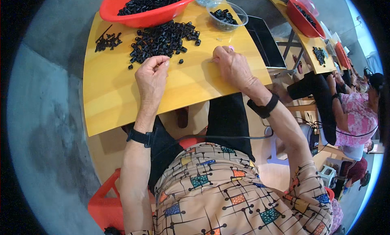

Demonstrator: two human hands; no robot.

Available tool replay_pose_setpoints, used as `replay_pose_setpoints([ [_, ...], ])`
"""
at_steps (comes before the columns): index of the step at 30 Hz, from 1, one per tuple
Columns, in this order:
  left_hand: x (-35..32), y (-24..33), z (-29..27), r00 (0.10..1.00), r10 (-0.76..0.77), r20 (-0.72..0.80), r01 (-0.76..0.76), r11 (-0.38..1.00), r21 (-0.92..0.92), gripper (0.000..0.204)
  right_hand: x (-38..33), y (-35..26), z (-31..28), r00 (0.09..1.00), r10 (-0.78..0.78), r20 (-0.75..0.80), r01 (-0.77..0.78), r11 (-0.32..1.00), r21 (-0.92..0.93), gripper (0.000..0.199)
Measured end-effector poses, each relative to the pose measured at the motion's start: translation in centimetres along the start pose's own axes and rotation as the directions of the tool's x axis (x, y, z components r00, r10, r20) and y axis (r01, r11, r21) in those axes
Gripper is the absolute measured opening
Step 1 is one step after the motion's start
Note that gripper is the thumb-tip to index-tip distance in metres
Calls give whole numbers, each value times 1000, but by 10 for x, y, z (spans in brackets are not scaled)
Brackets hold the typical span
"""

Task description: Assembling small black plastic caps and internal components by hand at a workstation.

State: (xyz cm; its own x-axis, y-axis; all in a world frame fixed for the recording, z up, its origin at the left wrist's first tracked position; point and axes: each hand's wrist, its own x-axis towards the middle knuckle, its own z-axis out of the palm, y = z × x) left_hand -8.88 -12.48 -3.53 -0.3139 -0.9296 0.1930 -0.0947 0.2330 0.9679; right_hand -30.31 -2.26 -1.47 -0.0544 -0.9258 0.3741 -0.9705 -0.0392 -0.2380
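Left hand (pixel 151 74), frame centre: fingertips pinched narrow, whether on small black plastic ring cannot tell, at lower edge of loose pile of black plastic rings (pixel 164 40) on yellow wooden board (pixel 109 101).

Right hand (pixel 232 64), centre right: fingers curled close on something tiny and pale; too small to identify.

Risks, as I judge:
- stray ring (pixel 180 61) between hands could roll off the board edge
- elbow nudge could scatter pile
- red plastic bowl (pixel 134 13), upper centre, overhangs far edge; could tip
- clear plastic tub (pixel 228 16) near right hand; a knock could spill it
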Motion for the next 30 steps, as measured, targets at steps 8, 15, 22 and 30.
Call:
replay_pose_setpoints([
  [8, 0, -2, -2, 1000, 13, 10, -12, 1000, -16, 10, -18, 4, -11, 978, 176, -111, -143, 956, 254, 8],
  [15, 0, 1, -1, 1000, -14, 18, 15, 999, -38, 10, -10, 4, -20, 990, 91, -109, -61, 966, 251, 10],
  [22, 0, -1, -2, 999, -34, 25, 35, 998, -50, 10, 24, 8, -5, 992, -124, -14, 125, 988, 86, 12],
  [30, 0, -3, -2, 1000, -6, 1, 6, 998, -63, 10, 25, 7, -9, 998, -36, 59, 34, 999, 29, 6],
])
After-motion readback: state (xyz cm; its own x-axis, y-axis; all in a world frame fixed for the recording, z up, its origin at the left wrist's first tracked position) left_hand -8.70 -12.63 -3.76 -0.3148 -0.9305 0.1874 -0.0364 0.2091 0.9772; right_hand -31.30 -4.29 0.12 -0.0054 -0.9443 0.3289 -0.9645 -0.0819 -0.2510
